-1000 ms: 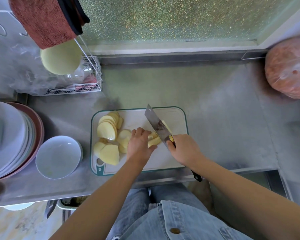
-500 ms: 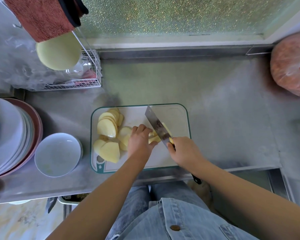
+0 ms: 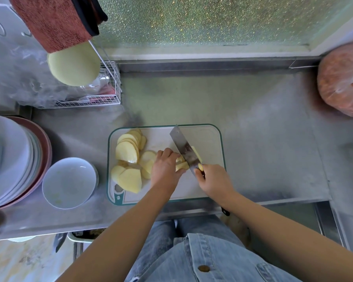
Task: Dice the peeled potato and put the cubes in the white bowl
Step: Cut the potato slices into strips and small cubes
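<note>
A white cutting board [image 3: 208, 137] with a green rim lies on the steel counter. Several pale yellow potato slices [image 3: 126, 151] are stacked on its left half. My left hand [image 3: 165, 169] holds down a small stack of potato slices [image 3: 181, 164] with curled fingers. My right hand [image 3: 214, 181] grips the handle of a cleaver [image 3: 183, 148], whose blade stands on that stack right beside my left fingertips. A cut potato strip [image 3: 197, 153] lies to the right of the blade. The white bowl [image 3: 68, 183] sits left of the board and holds no potato.
A stack of plates [image 3: 12, 159] stands at the far left. A wire rack [image 3: 110, 98] with plastic bags and a pale green lid sits behind. A pink bag [image 3: 342, 80] lies at the far right. The counter's front edge runs just below the board.
The cleaver and both hands stay at the same stack on the board, the blade shifting slightly along it. The camera view has drifted a little.
</note>
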`<state>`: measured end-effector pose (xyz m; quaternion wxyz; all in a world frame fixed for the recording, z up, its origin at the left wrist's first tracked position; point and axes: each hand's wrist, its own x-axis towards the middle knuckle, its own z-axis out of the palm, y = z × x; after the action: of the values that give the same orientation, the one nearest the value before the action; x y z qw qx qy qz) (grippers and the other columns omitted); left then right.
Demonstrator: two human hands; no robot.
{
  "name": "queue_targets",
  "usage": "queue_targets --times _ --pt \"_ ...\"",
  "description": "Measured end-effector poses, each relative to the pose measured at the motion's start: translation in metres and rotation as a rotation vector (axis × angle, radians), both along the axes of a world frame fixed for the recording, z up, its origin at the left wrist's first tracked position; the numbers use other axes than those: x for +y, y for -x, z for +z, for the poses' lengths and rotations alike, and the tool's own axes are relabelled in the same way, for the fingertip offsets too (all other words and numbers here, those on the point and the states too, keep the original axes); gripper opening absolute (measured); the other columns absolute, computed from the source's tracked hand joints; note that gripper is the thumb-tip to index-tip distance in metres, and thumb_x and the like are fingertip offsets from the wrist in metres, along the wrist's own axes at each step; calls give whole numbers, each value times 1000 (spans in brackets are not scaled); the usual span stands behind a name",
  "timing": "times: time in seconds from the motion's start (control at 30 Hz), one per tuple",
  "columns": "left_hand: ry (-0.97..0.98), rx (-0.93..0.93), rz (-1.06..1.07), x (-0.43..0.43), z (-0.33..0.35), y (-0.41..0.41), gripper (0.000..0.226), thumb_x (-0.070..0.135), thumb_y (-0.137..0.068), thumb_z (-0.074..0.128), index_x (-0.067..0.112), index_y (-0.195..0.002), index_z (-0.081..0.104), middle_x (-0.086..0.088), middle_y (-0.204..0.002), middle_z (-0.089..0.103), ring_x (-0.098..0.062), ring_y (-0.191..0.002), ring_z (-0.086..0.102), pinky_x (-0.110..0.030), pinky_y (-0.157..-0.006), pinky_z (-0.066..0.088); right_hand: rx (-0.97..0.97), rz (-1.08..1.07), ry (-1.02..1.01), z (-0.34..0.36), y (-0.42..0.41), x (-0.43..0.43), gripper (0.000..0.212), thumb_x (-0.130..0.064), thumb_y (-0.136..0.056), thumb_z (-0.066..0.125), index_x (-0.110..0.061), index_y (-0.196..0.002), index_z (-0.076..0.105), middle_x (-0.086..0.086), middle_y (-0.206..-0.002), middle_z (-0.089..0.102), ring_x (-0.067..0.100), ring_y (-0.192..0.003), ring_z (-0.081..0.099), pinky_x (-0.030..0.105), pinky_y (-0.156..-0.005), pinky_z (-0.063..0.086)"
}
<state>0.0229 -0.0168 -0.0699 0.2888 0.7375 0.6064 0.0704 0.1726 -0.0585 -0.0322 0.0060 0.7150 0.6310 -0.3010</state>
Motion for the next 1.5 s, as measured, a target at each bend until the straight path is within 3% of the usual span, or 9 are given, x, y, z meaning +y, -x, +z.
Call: queue_targets --times 0.13,0.3,0.63,0.73,0.9,1.07,1.2,1.37,1.5 --pt "-4 -19 -11 -2 1 4 58 33 -74 80 10 -122 59 -6 -116 54 -24 -107 46 -30 -87 41 -14 3 2 8 -1 6 36 -33 -98 43 -16 -65 40 -4 -56 38 22 -59 43 30 -57 30" --pt "-65 -27 33 -8 -1 10 43 26 -72 82 8 -107 66 -8 -106 59 -28 -99 52 -34 -83 46 -58 64 39 14 3 5 36 -32 -98 40 -17 -65 40 -3 -59 39 22 -63 43 29 -59 29" --pt "-50 2 43 -5 -5 7 33 27 -75 79 13 -103 68 -3 -105 60 -25 -98 49 -31 -82 43 -88 18 108 4 18 0 28 -30 -99 37 -13 -82 52 4 -77 50 22 -71 47 30 -63 32" --pt "-50 -7 45 -4 -5 7 32 27 -76 78 13 -103 68 -3 -105 60 -24 -98 49 -31 -80 43 -92 5 94 1 22 -2 32 -31 -100 37 -10 -90 59 5 -82 56 25 -79 57 30 -63 32" --pt "-44 1 16 -5 -4 9 36 29 -79 76 13 -109 65 -4 -109 57 -24 -102 47 -31 -86 43 -34 6 36 -1 16 -4 31 -32 -99 40 -14 -77 51 7 -72 55 26 -70 56 33 -59 33" --pt "-88 -40 17 -9 -3 17 34 21 -70 82 9 -97 65 -8 -98 60 -28 -94 53 -33 -78 45 -4 -11 23 6 9 4 40 -33 -98 43 -20 -61 34 3 -62 46 29 -66 54 34 -57 33" --pt "-90 19 21 -13 -2 22 28 26 -74 79 11 -94 67 -6 -96 63 -26 -95 53 -32 -77 44 -29 31 25 15 9 1 43 -32 -98 42 -24 -58 28 -4 -56 37 23 -60 46 32 -57 33" --pt "-60 24 34 -14 -2 20 23 26 -79 75 12 -96 68 -5 -98 65 -24 -98 53 -31 -80 43 -70 88 50 18 14 -4 43 -30 -99 39 -24 -59 27 -6 -57 34 22 -62 42 30 -54 25" --pt "-57 11 46 -13 -3 19 16 23 -81 73 13 -93 69 -4 -96 65 -24 -95 53 -31 -77 43 -93 79 59 13 18 -4 33 -31 -100 37 -15 -72 43 -1 -65 43 22 -66 45 29 -60 30"
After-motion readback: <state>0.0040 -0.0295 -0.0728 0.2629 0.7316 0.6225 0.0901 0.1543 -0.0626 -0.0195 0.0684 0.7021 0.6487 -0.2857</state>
